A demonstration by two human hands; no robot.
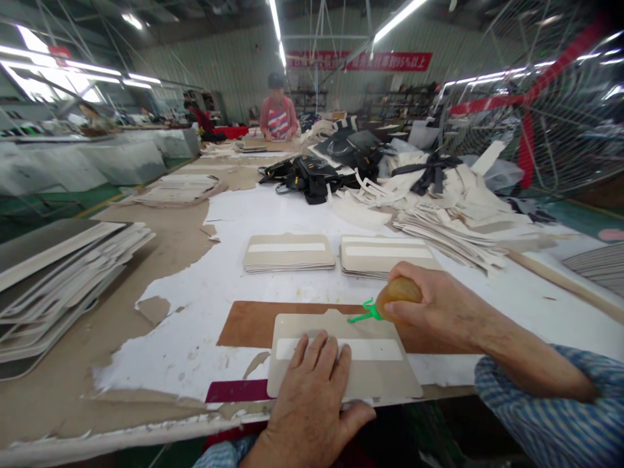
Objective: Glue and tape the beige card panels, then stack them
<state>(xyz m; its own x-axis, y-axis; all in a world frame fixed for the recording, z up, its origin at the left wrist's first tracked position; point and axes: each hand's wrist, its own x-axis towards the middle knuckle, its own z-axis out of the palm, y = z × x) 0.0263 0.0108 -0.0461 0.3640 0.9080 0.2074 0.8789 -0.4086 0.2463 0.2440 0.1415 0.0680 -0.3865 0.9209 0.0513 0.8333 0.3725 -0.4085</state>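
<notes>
At the table's edge (170,338), the left hand (312,396) lies spread on a beige panel (375,377), the right hand (429,296) gripping a bottle (397,299) — apparently an applying step, next calling for even squeezing.

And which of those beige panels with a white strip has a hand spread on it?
The front panel, nearest the person: the left hand lies spread across it. The others sit farther back, in two stacks side by side.
</notes>
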